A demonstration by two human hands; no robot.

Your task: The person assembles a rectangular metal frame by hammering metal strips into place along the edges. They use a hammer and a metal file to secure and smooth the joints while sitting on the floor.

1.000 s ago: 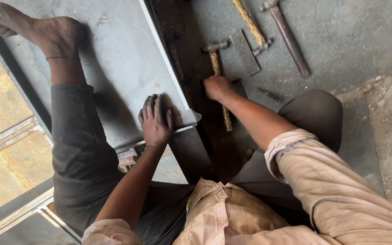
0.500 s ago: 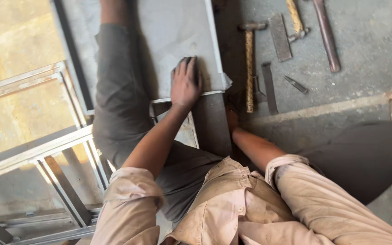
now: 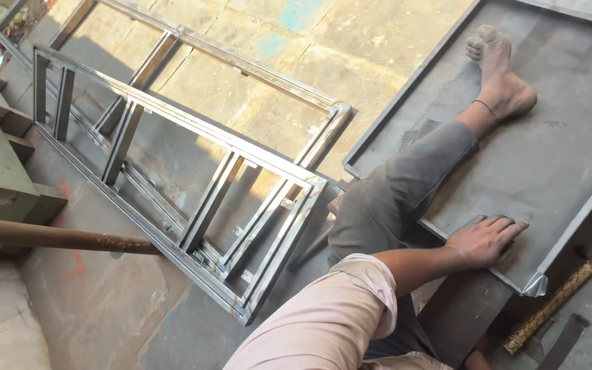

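Dusty workshop floor: left hand [image 3: 482, 238] lies flat, fingers spread, on the metal sheet [image 3: 556, 157].

View swings left and away from the tools. The right hand, at the hammer a second ago, is out of sight. Of the hammers only one wooden handle [image 3: 549, 306] shows, at the lower right edge. The stacked metal frames [image 3: 193, 185] on the floor now fill the left half, with a rusty pipe [image 3: 56, 238] entering from the left. The bare foot [image 3: 498, 75] appears upper right. The left hand [image 3: 482, 240] now sits at right of centre on the metal sheet [image 3: 556, 157].
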